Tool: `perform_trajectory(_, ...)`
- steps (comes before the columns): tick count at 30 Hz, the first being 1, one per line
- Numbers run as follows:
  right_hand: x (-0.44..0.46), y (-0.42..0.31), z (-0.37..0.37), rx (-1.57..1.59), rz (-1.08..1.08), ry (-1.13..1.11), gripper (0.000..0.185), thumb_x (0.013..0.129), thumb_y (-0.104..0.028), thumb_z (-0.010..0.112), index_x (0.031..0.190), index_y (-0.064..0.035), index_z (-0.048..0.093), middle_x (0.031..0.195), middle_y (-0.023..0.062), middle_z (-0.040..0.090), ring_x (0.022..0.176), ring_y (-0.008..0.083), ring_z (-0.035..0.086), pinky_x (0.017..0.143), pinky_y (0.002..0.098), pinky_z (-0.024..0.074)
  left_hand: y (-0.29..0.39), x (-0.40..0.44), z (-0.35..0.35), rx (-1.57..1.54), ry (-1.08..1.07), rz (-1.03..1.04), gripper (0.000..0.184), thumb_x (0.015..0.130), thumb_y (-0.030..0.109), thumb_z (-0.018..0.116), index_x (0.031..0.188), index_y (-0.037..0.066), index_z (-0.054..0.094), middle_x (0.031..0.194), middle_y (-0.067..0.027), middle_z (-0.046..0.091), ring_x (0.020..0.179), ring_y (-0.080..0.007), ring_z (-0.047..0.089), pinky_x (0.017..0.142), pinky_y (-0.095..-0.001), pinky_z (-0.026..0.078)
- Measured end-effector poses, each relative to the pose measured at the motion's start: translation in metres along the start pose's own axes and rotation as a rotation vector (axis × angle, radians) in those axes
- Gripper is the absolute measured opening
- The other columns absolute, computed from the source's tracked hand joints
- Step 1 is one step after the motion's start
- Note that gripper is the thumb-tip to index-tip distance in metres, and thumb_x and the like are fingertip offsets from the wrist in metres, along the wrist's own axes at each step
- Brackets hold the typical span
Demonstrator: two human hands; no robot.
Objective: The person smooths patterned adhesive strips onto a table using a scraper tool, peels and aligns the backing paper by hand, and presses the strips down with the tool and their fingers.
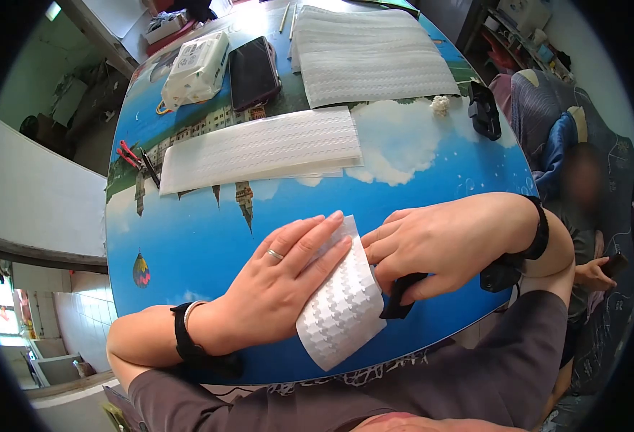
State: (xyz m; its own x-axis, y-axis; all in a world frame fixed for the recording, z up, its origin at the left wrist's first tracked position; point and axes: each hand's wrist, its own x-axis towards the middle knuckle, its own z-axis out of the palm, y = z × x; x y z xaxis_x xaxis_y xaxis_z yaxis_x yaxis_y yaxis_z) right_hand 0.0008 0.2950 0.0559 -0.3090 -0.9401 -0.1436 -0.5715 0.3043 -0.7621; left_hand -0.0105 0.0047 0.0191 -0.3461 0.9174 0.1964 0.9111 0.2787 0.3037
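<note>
A white strip with a silvery houndstooth pattern [342, 306] lies at a slant near the table's front edge, its lower end curving up slightly. My left hand [281, 277] rests flat across the strip's upper left part, fingers stretched out and a ring on one finger. At the strip's right edge, my right hand [432, 241] has its fingers curled. Between its thumb and fingers is a dark black object [401, 297], touching or very close to the strip; its kind is hidden by the hand. Some right fingertips are out of sight.
Beyond my hands lie a stack of white strips [259, 150], larger white sheets [374, 57], a phone [253, 74], a wipes pack [200, 68], red-handled snips [131, 155] and a black clip-like object [484, 111]. A person [583, 230] sits at the right holding a phone.
</note>
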Motion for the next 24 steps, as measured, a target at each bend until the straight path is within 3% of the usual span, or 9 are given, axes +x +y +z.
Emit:
perform_trajectory(16, -0.002, -0.001, -0.003, -0.007, 0.011, 0.025, 0.017, 0.089, -0.014, 0.072, 0.101, -0.0017, 0.074, 0.118, 0.0108, 0.066, 0.125, 0.0264, 0.06, 0.11, 0.0433, 0.0427, 0.0, -0.01, 0.017, -0.101, -0.009, 0.01, 0.073, 0.087, 0.019, 0.072, 0.153, -0.004, 0.048, 0.161, -0.0245, 0.044, 0.149, -0.0391, 0.044, 0.122, -0.0484, 0.037)
perform_trajectory(24, -0.001, -0.001, -0.005, 0.005, 0.01, 0.044, 0.016, 0.09, -0.015, 0.073, 0.101, -0.0021, 0.074, 0.121, 0.0114, 0.069, 0.127, 0.0281, 0.061, 0.111, 0.0445, 0.0428, 0.002, -0.009, 0.014, -0.211, -0.033, -0.032, 0.083, 0.085, 0.024, 0.077, 0.156, -0.002, 0.043, 0.161, -0.0236, 0.041, 0.149, -0.0408, 0.04, 0.121, -0.0503, 0.033)
